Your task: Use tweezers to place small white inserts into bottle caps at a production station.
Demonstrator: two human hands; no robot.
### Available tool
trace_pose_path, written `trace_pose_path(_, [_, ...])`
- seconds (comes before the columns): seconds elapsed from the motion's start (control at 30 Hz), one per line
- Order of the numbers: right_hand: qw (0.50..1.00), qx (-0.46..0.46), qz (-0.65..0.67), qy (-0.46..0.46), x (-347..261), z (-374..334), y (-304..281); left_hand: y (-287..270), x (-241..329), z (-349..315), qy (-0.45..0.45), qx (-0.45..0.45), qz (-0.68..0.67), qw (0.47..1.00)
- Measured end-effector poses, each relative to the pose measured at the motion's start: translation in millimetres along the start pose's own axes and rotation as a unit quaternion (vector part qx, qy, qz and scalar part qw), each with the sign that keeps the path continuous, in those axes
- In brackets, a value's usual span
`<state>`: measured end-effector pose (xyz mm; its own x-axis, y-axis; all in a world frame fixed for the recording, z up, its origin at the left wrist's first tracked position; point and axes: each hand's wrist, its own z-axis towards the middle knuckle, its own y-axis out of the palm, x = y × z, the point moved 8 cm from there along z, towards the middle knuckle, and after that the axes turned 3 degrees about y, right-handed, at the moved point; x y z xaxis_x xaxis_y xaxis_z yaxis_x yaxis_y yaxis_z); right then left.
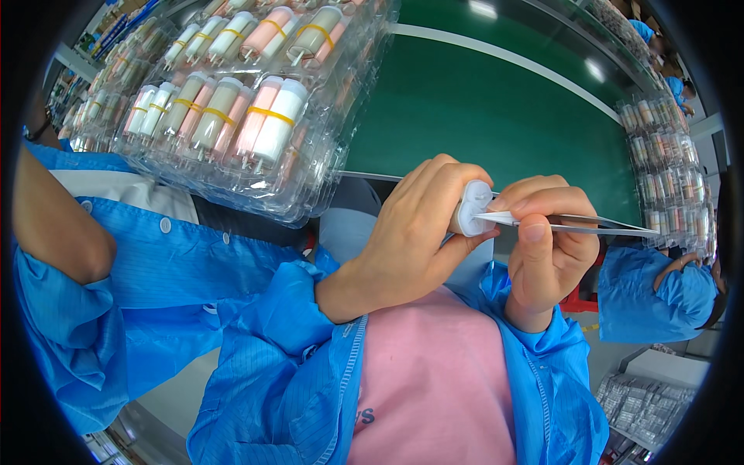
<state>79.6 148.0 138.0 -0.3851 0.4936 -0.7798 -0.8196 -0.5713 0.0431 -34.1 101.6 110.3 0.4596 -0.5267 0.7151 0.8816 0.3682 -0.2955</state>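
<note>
My left hand [418,225] is closed round a small white part [471,208] with a rounded, figure-eight-like end face. That end faces right, and the rest of the part is hidden in the palm. In my right hand [552,244] is a pair of metal tweezers [597,225], pinched between thumb and fingers. Their pointed tips meet the end face of the white part or lie right in front of it; I cannot tell which. Both hands are held close together in front of my chest, by the near edge of the green work surface.
Stacked clear plastic trays [310,174] at the left hold pink, white and grey cylinders [271,116] in yellow bands. A green work surface [480,101] lies ahead. More filled trays [666,170] stand far right. Co-workers in blue sit at the left [155,256] and right [643,294].
</note>
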Motion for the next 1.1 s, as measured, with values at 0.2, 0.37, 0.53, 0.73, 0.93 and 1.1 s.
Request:
trace_pose_path(0.2, [0.999,-0.002,-0.028,-0.031,-2,1,0,0,2,1,0.011,-0.004,0.016,1.0])
trace_pose_path(0.37, [0.993,-0.021,-0.103,-0.055,-8,5,5,-1,1,1,0.015,0.01,0.037,0.999])
trace_pose_path(0.53, [0.993,-0.019,-0.104,-0.055,-8,6,6,-1,3,2,0.041,0.011,0.074,0.996])
trace_pose_path(0.73, [0.983,-0.054,-0.175,-0.001,-14,14,12,-2,9,2,0.087,-0.001,0.188,0.978])
trace_pose_path(0.93, [0.999,0.013,-0.015,0.03,-9,13,-6,-2,2,3,0.027,0.007,0.033,0.999])
trace_pose_path(1.1, [0.999,0.039,-0.014,0.025,-10,10,-16,-2,1,2,0.006,0.011,-0.03,0.999])
